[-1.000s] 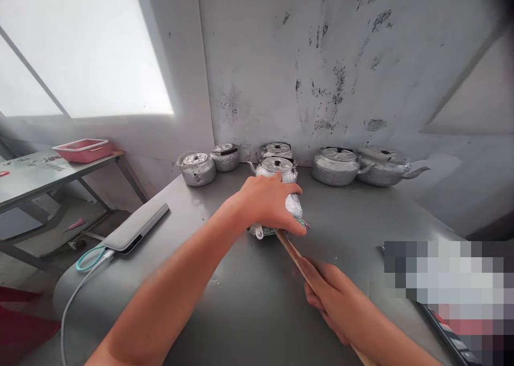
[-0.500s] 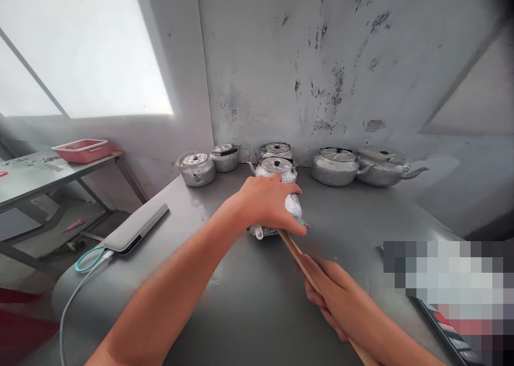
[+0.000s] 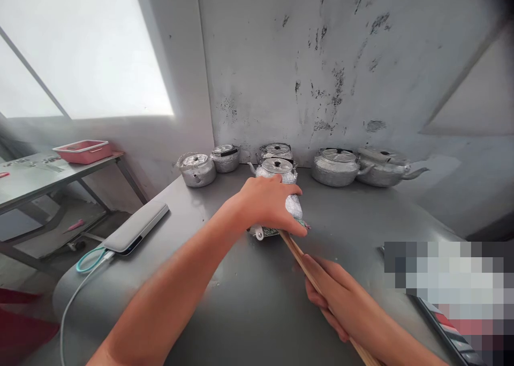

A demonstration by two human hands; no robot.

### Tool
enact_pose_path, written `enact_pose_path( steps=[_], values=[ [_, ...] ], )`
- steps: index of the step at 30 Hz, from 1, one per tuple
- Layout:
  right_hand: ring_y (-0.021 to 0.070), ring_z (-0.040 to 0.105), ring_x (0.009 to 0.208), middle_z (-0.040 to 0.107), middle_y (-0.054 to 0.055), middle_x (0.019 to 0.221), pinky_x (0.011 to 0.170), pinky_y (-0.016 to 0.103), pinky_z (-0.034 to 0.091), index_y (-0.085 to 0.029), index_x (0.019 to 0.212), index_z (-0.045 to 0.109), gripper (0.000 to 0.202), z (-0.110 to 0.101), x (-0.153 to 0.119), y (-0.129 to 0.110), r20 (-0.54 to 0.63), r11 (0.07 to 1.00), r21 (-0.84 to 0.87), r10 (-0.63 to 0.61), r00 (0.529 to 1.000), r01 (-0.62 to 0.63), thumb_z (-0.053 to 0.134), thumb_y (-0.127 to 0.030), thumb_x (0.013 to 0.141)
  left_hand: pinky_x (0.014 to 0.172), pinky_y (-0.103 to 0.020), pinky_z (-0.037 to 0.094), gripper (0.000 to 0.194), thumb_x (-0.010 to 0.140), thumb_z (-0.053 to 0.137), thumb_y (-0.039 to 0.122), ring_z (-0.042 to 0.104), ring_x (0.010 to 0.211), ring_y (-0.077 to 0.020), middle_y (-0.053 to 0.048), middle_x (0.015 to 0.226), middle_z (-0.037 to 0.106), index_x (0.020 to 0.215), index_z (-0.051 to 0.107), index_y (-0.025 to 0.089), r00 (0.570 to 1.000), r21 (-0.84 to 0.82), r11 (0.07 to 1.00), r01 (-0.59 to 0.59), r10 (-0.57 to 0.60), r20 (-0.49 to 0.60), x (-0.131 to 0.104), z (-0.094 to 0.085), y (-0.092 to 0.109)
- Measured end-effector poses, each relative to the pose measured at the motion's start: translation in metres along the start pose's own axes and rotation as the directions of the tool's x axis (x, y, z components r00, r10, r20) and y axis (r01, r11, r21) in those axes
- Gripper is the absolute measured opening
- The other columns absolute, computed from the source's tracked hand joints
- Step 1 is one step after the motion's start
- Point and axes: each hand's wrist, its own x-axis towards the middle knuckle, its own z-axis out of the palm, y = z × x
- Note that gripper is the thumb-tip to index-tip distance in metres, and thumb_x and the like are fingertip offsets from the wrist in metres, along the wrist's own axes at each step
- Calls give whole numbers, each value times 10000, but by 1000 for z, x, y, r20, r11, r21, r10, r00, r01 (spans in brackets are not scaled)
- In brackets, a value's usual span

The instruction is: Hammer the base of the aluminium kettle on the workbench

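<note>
My left hand (image 3: 271,202) reaches over a crinkled silver object (image 3: 294,206), thumb and fingers curved around it; the hand covers most of it, so its kind is unclear. Below it, a flat patterned piece with a greenish edge and a small white tab (image 3: 259,233) shows. My right hand (image 3: 331,296) is closed around a long wooden stick (image 3: 295,249), whose far end meets the patterned piece beneath my left thumb. Just behind my left hand stands a silver kettle (image 3: 277,165) with a black-knobbed lid, and another kettle (image 3: 276,149) stands behind that.
Kettles line the wall: one at left (image 3: 196,170), a smaller one (image 3: 225,158), and two at right, one round (image 3: 334,167) and one long-spouted (image 3: 383,167). A grey power bank (image 3: 136,229) with a cable lies left. A pink basket (image 3: 83,152) sits on a side table.
</note>
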Motion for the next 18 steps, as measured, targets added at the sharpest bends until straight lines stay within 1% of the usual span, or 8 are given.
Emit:
enact_pose_path(
  steps=[5,8,9,13,18],
  values=[
    [59,316,356,398,-104,631,386,228,350,-217,1003,483,444,-1,-4,0,8,999,-3,42,999,-42,307,-623,970,797,-372,489,822,667,602,784,607,917,-263,-55,1143,582,1386,535,391,1000,6,1000,0,0,-5,0,0,0],
    [55,306,369,385,-105,634,390,215,342,-219,1000,481,462,0,-5,0,-20,1000,23,-8,1000,8,280,-634,975,795,-373,491,826,665,600,790,609,916,-265,-56,1140,582,1386,534,394,1000,9,1000,-2,2,-5,0,0,0],
    [58,300,372,374,-107,629,383,213,336,-220,1003,479,468,0,-5,0,-20,1000,25,-6,1000,7,263,-635,978,793,-374,492,832,659,602,793,610,914,-266,-55,1136,581,1386,534,394,1000,9,1000,-4,4,-4,0,0,0],
    [63,273,359,352,-113,599,359,214,324,-212,1012,485,456,0,-2,1,37,996,-17,87,995,-87,267,-612,984,805,-376,495,855,653,590,815,615,926,-271,-53,1156,584,1396,522,397,1000,3,1000,-11,11,12,1,1,0],
    [62,279,362,356,-112,603,370,217,319,-212,1011,491,444,-1,-1,1,42,996,-45,82,996,-80,260,-591,995,825,-383,498,860,661,575,827,619,964,-285,-54,1195,588,1402,519,394,1000,5,1000,-12,11,21,0,1,1]
  ],
)
